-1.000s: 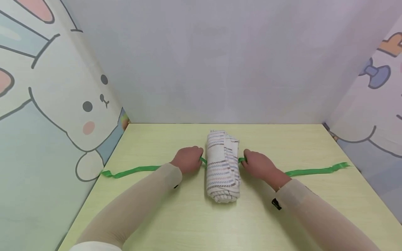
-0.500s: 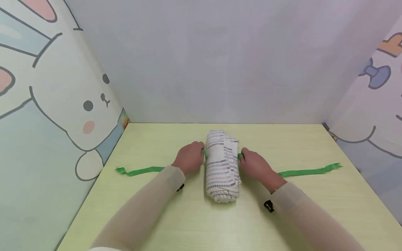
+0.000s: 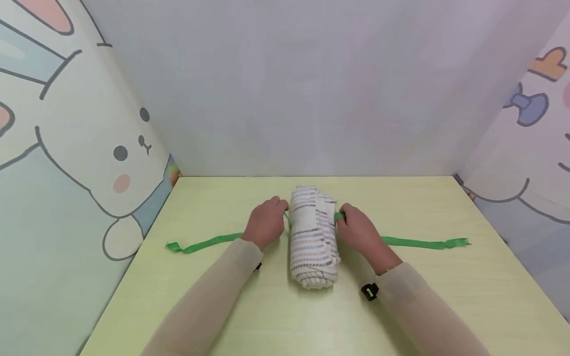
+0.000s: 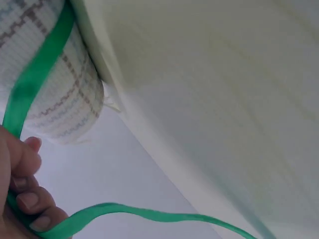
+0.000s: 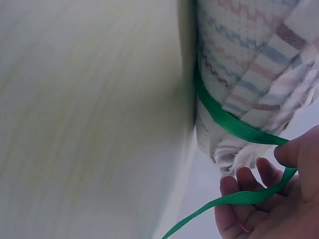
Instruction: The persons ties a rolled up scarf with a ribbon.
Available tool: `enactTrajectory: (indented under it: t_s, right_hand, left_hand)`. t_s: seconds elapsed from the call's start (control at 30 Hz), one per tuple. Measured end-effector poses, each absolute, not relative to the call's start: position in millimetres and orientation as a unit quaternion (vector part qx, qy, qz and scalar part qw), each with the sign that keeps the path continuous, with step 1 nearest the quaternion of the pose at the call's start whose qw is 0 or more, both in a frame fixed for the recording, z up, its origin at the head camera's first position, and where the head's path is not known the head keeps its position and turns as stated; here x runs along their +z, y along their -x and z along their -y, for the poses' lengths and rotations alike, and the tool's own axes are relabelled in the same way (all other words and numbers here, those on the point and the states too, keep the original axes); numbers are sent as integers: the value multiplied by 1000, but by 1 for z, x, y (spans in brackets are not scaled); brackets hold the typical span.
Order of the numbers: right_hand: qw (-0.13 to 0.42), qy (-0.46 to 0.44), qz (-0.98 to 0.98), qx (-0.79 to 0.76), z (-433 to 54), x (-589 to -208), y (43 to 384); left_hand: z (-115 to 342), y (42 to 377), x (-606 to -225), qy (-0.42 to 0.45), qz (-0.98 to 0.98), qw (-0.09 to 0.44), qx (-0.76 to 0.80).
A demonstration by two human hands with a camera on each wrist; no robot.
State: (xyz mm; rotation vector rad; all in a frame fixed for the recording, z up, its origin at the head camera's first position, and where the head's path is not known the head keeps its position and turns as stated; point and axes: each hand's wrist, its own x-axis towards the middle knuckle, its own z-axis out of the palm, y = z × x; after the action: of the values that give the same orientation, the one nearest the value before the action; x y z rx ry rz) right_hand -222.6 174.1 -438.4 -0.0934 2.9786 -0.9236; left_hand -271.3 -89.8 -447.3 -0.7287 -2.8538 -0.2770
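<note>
A rolled towel with striped, checked weave lies lengthwise at the middle of the table. Under it passes a green ribbon, coming up on both sides. My left hand grips the ribbon just left of the roll; in the left wrist view the fingers curl round the ribbon, which rises along the towel's side. On the right, my right hand pinches the other length between thumb and fingers, and its tail hangs across the fingers in the right wrist view. Where the ribbon runs beneath the towel is hidden.
The ribbon's loose ends trail over the pale wooden table to left and right. A plain backdrop stands behind the table, with cartoon-printed panels at the sides. A small black item sits at the right cuff.
Both hands have moved slightly away from me along the towel's sides, still holding the ribbon. The ribbon's loose ends have drawn inward toward the towel. The towel has stayed put.
</note>
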Motion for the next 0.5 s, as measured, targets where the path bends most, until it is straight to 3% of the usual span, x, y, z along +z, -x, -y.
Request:
enactTrajectory:
  t_s: [0.13, 0.5]
  right_hand:
    - [-10, 26, -957, -289, -172, -436, 222]
    - [-101, -3, -969, -226, -170, -436, 222]
  left_hand:
    - [92, 270, -447, 248, 959, 117, -67]
    - [84, 259, -437, 208, 954, 108, -185]
